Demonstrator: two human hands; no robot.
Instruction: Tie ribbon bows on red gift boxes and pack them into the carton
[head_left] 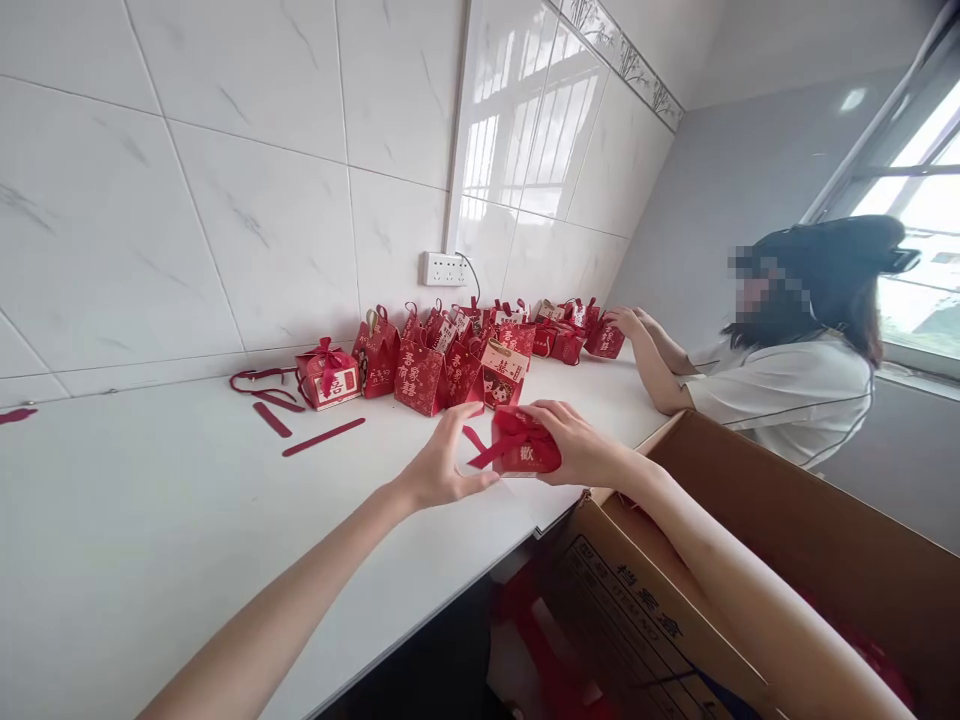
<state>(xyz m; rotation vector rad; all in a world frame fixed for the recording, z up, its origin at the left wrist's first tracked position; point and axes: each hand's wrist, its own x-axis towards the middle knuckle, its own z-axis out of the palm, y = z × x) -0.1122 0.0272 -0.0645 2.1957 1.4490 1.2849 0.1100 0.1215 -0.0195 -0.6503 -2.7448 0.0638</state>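
Note:
A small red gift box [523, 456] with a red ribbon bow and gold lettering is just above the white counter's front part. My right hand [583, 445] grips its right side, fingers over the top and thumb low. To the left of the box, my left hand [442, 468] is open, thumb and fingers spread apart around a loose ribbon end; I see no firm contact with the box. Behind it stand several red gift boxes [420, 378] with ribbon handles, in a cluster. One box with a bow [330, 378] sits at the cluster's left end.
Ribbon strips [324, 438] lie on the white counter [187, 500]. An open cardboard carton [622, 590] stands against the front edge at right, with red items inside. Across the counter's far end, a person [795, 370] touches another red box. A power strip [448, 268] is on the wall.

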